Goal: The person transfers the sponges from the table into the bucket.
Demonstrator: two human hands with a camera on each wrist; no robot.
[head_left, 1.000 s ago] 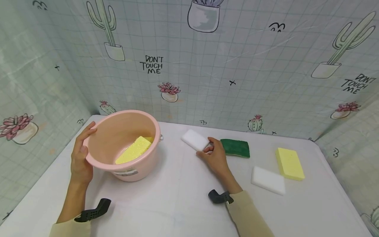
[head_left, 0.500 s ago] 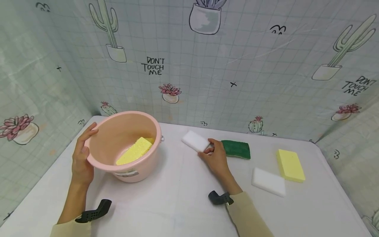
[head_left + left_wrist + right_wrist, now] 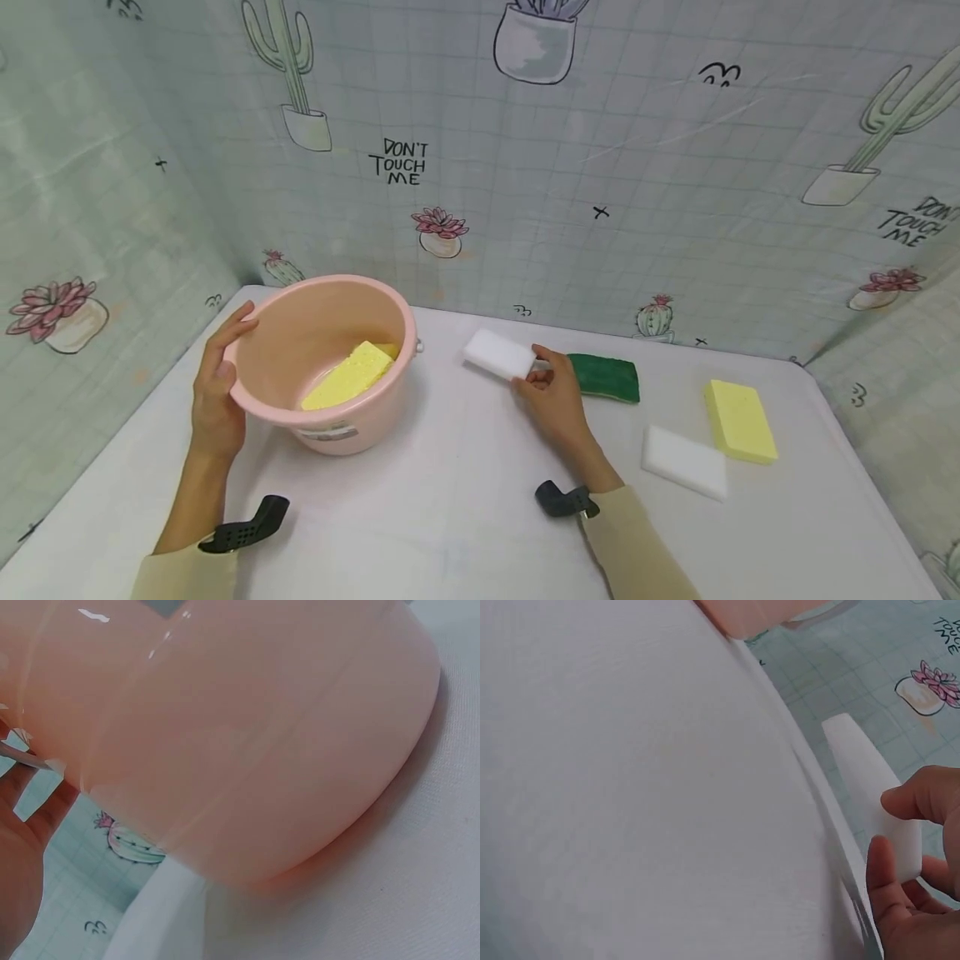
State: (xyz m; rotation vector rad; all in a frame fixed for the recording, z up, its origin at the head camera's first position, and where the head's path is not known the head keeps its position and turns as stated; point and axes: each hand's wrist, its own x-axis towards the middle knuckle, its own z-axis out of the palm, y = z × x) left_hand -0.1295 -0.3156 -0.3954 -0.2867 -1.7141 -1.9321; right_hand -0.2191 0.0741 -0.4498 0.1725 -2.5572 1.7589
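Observation:
My right hand (image 3: 555, 400) pinches one end of a white sponge (image 3: 498, 354) between thumb and fingers. In the right wrist view this sponge (image 3: 870, 776) appears raised off the tabletop. My left hand (image 3: 217, 400) grips the left rim of a pink bucket (image 3: 367, 421), which leans with its mouth toward me. Inside the bucket lies a yellow sponge (image 3: 348, 377), and a second yellow piece (image 3: 389, 349) shows partly behind it. The left wrist view is mostly filled by the bucket's outer wall (image 3: 262, 742), with part of the left hand (image 3: 19, 855) at the edge.
Right of the right hand lie a green scouring pad (image 3: 609, 379), another white sponge (image 3: 684, 461) and a yellow sponge (image 3: 741, 421). They are on a white-covered table (image 3: 450, 508). A cactus-print curtain (image 3: 510, 183) stands behind and at the sides.
The right hand has lifted the white sponge slightly and tilted it off the table. The left hand keeps its hold on the bucket. The whole view has shifted a little.

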